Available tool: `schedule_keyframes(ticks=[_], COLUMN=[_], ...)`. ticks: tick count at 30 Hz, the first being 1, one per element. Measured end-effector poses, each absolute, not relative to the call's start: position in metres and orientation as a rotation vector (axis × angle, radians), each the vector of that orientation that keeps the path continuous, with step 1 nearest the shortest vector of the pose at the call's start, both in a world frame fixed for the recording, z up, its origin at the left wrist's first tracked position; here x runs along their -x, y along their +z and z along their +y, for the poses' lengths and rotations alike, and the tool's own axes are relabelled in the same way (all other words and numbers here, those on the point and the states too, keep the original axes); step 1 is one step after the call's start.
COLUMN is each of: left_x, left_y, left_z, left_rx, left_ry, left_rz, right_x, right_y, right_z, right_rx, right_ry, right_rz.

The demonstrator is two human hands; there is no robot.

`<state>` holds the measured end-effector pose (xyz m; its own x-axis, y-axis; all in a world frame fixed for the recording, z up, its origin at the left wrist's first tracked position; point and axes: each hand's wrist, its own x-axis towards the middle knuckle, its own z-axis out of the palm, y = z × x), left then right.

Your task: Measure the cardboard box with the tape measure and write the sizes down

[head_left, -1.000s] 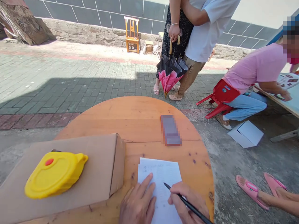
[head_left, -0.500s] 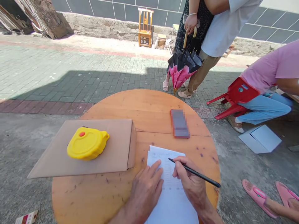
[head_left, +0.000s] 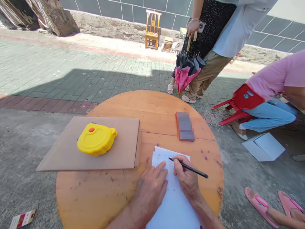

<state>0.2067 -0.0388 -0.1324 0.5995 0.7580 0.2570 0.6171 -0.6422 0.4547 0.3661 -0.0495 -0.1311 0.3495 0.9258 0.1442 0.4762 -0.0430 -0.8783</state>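
Note:
White sheets of paper [head_left: 172,206] with lines of writing near the top lie on the round wooden table [head_left: 147,103]. My left hand [head_left: 152,183] rests flat on their left edge, fingers stretched out. A black pen [head_left: 194,170] is pinched in my right hand [head_left: 187,178], its tip at the upper part of the top sheet, near the written lines. Past the sheets lies a phone-like item [head_left: 184,126] with a red edge, its face pixelated. To the left, a yellow tape measure [head_left: 96,140] with a red button sits on a flat cardboard box [head_left: 126,143].
The box overhangs the table's left side. Beyond the table, two people stand, one holding a pink and black umbrella [head_left: 186,74]. At right a person sits on a red plastic chair [head_left: 250,97] beside a white box [head_left: 264,146]. Pink slippers [head_left: 260,203] show at lower right.
My right hand and the pen have shifted slightly left and up over the sheet. The pen lies at a flatter slant. My left hand stays on the paper, while the whole view has shifted a little.

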Motion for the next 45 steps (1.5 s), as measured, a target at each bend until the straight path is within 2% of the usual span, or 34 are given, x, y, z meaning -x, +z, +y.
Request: schedule_keyframes(ticks=[12, 26, 33, 39, 45], left_x=[-0.207, -0.208, -0.208, -0.207, -0.205], left_y=[-0.138, -0.135, -0.137, -0.145, -0.137], left_z=[-0.037, -0.041, -0.040, -0.036, -0.039], left_rx=[-2.603, -2.515, -2.561, -2.657, -2.577], left_ry=[0.719, 0.610, 0.703, 0.824, 0.678], left_rz=[1.079, 1.135, 1.108, 1.052, 1.080], right_x=[-0.366, -0.366, -0.365, -0.375, -0.407], right_y=[-0.135, -0.130, -0.128, -0.121, -0.087], right_z=[-0.051, -0.049, -0.050, -0.045, -0.028], right_rx=[1.642, 1.616, 1.604, 1.592, 1.363], right_ry=[0.568, 0.470, 0.456, 0.621, 0.455], right_rz=[-1.264, -1.335, -1.328, -1.027, -0.648])
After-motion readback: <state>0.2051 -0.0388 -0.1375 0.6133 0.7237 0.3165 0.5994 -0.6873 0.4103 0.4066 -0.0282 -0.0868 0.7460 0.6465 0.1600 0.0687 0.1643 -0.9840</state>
